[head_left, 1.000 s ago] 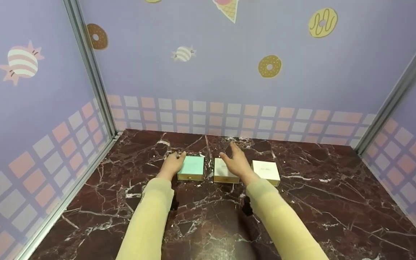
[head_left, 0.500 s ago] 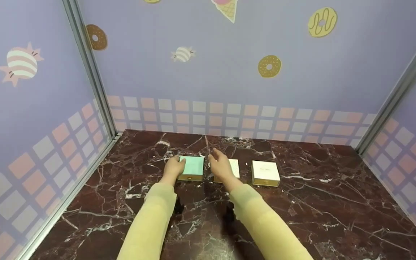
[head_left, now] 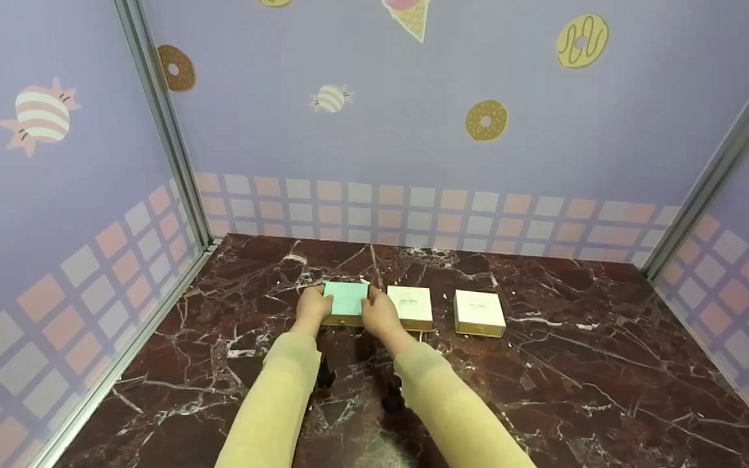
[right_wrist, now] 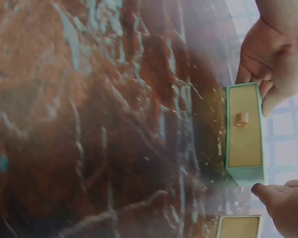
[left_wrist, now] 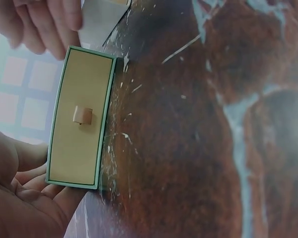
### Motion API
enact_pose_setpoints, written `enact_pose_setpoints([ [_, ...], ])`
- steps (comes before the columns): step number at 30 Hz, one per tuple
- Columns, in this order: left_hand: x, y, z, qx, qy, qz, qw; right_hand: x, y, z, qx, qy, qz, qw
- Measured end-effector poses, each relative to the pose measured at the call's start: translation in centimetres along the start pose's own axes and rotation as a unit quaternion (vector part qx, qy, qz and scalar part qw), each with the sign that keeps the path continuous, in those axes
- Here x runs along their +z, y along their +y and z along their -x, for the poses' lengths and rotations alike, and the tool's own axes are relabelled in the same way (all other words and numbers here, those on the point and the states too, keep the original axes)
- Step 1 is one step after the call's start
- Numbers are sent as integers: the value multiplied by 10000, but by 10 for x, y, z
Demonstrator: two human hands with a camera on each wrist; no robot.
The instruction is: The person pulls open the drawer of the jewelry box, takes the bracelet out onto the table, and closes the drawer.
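Note:
In the head view a mint-green box (head_left: 346, 299) lies on the dark red marbled surface. My left hand (head_left: 311, 309) grips its left side, thumb at the top edge. At the box's right edge is my right hand (head_left: 381, 314), fingers extended. The left wrist view shows the box's gold drawer front (left_wrist: 79, 153) with a small tab, my left hand (left_wrist: 25, 198) around one end and my right hand (left_wrist: 37, 22) by the other. From the right wrist, my right hand (right_wrist: 288, 208) is close to the box (right_wrist: 245, 146); contact is unclear.
Two white boxes with gold fronts, one in the middle (head_left: 410, 305) and one farther right (head_left: 479, 311), stand right of the mint box. Behind the marbled surface (head_left: 563, 364) rises a patterned purple wall (head_left: 387, 117); side walls with metal posts flank it.
My right hand has moved left from above the middle white box to the mint box's right edge, uncovering the white box. My left hand has closed in on the mint box's left side.

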State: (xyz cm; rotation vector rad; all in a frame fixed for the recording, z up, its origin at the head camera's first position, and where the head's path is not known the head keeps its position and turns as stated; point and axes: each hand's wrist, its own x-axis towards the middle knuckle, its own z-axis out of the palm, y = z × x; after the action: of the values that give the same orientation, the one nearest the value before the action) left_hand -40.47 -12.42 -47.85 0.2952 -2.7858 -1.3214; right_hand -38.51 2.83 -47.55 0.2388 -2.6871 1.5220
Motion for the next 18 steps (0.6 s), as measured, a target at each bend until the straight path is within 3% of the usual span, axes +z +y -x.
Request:
enact_pose_setpoints([
  [6, -1, 2, 2, -96, -21, 76, 9999, 8, 4, 6, 171, -109, 47, 9998],
  [18, -7, -1, 8, -199, -345, 267, 9988, 24, 6, 19, 376, 469, 411, 9973],
])
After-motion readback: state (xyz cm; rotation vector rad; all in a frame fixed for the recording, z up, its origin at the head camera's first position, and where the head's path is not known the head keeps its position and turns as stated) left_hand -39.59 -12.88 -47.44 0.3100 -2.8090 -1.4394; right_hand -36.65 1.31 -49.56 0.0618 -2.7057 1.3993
